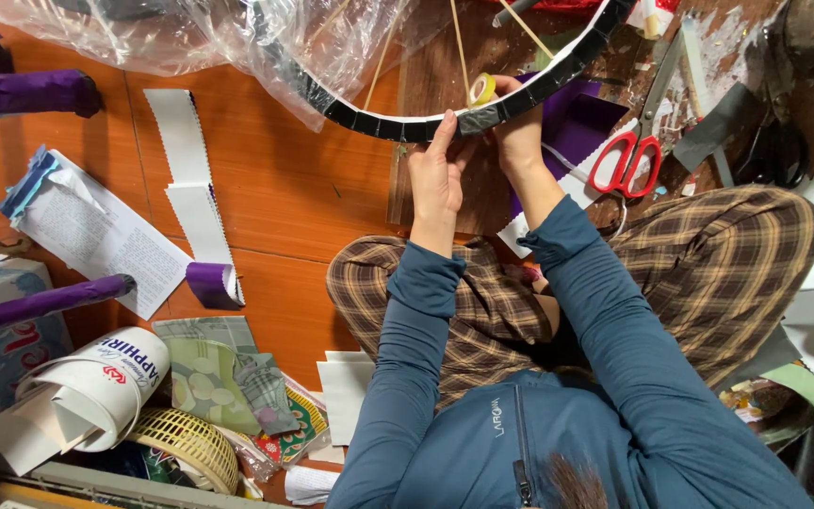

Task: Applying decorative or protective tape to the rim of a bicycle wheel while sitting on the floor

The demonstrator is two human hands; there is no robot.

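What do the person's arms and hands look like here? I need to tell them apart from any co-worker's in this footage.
Both arms wear long teal-blue sleeves of a zip-front jacket, the cuffs ending at the wrists. The left hand and right hand are bare: no gloves, and no rings or watch visible.

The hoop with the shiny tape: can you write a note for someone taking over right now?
Left hand: fingers pressing silver tape flat on the curved hoop.
Right hand: gripping the hoop beside it, with a yellow tape roll at the fingers.
Red scissors lie to the right on the floor.
Done: the visible arc looks wrapped.
Left: cannot tell; the rest of the hoop is out of view.
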